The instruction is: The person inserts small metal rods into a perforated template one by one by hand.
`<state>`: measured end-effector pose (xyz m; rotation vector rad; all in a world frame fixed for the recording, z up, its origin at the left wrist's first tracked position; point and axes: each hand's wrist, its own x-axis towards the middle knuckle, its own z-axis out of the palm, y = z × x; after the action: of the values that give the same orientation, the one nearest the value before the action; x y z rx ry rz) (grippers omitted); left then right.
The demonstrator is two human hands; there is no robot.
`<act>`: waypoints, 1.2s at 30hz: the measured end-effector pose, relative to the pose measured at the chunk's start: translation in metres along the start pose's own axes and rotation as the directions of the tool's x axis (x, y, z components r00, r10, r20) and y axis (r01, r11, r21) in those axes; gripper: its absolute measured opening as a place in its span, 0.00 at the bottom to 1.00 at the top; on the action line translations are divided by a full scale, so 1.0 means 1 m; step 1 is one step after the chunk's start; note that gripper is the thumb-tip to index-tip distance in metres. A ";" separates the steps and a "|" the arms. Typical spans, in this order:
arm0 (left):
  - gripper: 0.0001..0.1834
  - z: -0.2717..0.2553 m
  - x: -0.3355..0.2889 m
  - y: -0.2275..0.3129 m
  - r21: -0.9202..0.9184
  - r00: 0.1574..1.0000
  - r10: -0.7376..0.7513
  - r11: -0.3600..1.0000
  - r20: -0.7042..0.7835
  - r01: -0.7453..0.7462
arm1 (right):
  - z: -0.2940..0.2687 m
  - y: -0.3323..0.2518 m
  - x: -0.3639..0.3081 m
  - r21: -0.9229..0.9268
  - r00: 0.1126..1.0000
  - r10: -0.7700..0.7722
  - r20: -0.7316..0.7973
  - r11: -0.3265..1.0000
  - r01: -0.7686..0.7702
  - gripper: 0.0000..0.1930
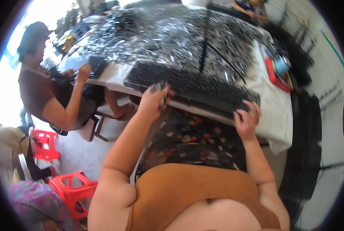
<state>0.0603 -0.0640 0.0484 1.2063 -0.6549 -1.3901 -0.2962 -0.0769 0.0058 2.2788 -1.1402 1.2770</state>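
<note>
My left hand [153, 101] fingers pinched round small silvery pieces [162, 92] over the black tray's [203, 90] near edge, right hand [246, 119] fingers curled loosely, empty, at the counter [276, 111] rim.

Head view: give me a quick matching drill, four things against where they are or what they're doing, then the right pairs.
Things:
1. left hand
2. right hand
3. red stool
4. blue tape roll

Places or states:
A. on the floor at lower left
B. holds a small bunch of silvery pieces at the black tray's near edge
C. on the table's far right, by a red thing
D. rests, fingers curled, on the black tray's right end

Pairs: 1-B, 2-D, 3-A, 4-C
</note>
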 end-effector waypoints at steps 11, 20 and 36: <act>0.06 0.070 -0.107 -0.085 0.059 0.932 -0.250 0.968 0.262 0.243 | 0.009 -0.086 -0.020 0.466 0.459 0.117 0.881 -0.033 -0.884 0.08; 0.06 0.069 -0.101 -0.088 0.187 0.910 -0.323 0.941 0.260 0.281 | -0.002 -0.094 -0.012 0.368 0.325 0.217 0.920 -0.201 -0.908 0.08; 0.07 0.043 -0.061 -0.086 0.035 0.832 -0.340 0.931 0.438 0.362 | 0.026 -0.101 0.010 0.372 0.313 0.270 0.911 -0.207 -0.905 0.07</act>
<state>-0.0204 0.0025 0.0025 1.0093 -0.7231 -2.0154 -0.2023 -0.0318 0.0117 3.0332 -2.8195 2.2890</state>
